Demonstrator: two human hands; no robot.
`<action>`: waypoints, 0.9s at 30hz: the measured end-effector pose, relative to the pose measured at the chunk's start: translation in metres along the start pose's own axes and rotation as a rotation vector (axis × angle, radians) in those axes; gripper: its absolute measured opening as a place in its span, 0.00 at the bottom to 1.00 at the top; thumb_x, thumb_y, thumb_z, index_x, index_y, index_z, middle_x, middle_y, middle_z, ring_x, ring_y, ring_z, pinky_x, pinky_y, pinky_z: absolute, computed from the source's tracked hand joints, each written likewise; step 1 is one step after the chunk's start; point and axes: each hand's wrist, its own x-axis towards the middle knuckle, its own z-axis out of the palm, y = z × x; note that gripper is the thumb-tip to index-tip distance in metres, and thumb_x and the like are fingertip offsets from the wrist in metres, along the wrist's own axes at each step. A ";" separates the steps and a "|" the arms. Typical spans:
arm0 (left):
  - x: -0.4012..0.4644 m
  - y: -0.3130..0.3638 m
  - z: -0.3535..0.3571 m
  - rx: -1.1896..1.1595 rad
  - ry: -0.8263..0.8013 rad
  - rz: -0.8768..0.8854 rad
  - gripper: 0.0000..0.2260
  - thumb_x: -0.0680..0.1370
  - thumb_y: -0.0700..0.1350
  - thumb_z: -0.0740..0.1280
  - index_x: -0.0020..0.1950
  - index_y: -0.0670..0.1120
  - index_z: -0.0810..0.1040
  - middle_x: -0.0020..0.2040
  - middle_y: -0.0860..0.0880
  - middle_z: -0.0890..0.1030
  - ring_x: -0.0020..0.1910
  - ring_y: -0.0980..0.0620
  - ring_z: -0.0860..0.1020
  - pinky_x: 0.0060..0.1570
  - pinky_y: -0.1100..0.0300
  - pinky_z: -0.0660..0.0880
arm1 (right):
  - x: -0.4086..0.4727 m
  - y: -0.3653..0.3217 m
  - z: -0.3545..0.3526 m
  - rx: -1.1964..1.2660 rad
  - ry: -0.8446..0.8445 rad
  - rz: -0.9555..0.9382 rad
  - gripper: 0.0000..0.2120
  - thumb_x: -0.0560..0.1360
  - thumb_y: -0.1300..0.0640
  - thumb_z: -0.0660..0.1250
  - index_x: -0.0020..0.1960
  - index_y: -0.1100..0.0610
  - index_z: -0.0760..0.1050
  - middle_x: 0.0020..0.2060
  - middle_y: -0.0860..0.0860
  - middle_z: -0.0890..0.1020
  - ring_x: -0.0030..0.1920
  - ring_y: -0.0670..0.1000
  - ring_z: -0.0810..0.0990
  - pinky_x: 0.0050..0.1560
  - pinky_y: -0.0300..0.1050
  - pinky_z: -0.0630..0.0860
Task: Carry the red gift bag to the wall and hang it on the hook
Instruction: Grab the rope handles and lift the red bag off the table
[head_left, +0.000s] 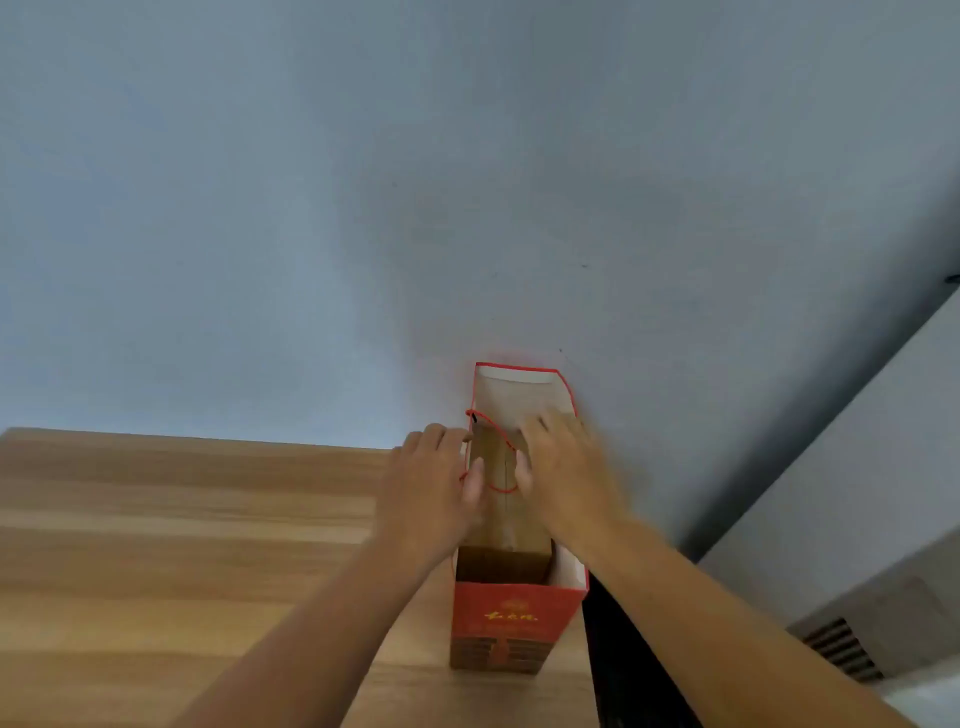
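Observation:
The red gift bag (514, 621) stands upright at the right edge of the wooden table (182, 545), its top open, with a brown box (501, 564) inside. Red cord handles (493, 434) lie across the opening. My left hand (434, 493) straddles the bag's left wall, thumb inside and fingers outside. My right hand (563, 467) is blurred over the right side of the opening, with its fingers spread and its thumb near the cord. No hook is visible on the wall.
A plain blue-grey wall (467, 182) fills the upper view right behind the table. A dark gap (623, 665) runs along the table's right side. Beyond it is a pale ledge with a vent grille (841, 649).

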 end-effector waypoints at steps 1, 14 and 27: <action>0.000 -0.003 0.000 -0.031 0.004 -0.012 0.17 0.81 0.54 0.62 0.67 0.51 0.76 0.64 0.51 0.80 0.63 0.49 0.77 0.62 0.53 0.75 | 0.008 0.002 0.009 -0.061 -0.057 -0.059 0.14 0.70 0.63 0.75 0.55 0.57 0.80 0.50 0.55 0.83 0.51 0.58 0.82 0.52 0.55 0.79; -0.008 -0.045 0.007 -0.046 0.039 -0.127 0.16 0.82 0.54 0.62 0.68 0.52 0.76 0.64 0.54 0.79 0.64 0.53 0.76 0.64 0.55 0.75 | 0.040 0.017 0.068 -0.434 -0.563 -0.405 0.22 0.78 0.60 0.69 0.71 0.55 0.71 0.66 0.59 0.74 0.65 0.61 0.75 0.64 0.58 0.71; -0.010 -0.040 0.013 -0.017 0.008 -0.129 0.15 0.82 0.55 0.61 0.66 0.53 0.76 0.63 0.55 0.80 0.63 0.54 0.77 0.64 0.56 0.75 | 0.034 0.028 0.061 -0.425 -0.737 -0.358 0.13 0.77 0.70 0.66 0.60 0.61 0.77 0.51 0.57 0.85 0.51 0.58 0.86 0.53 0.54 0.82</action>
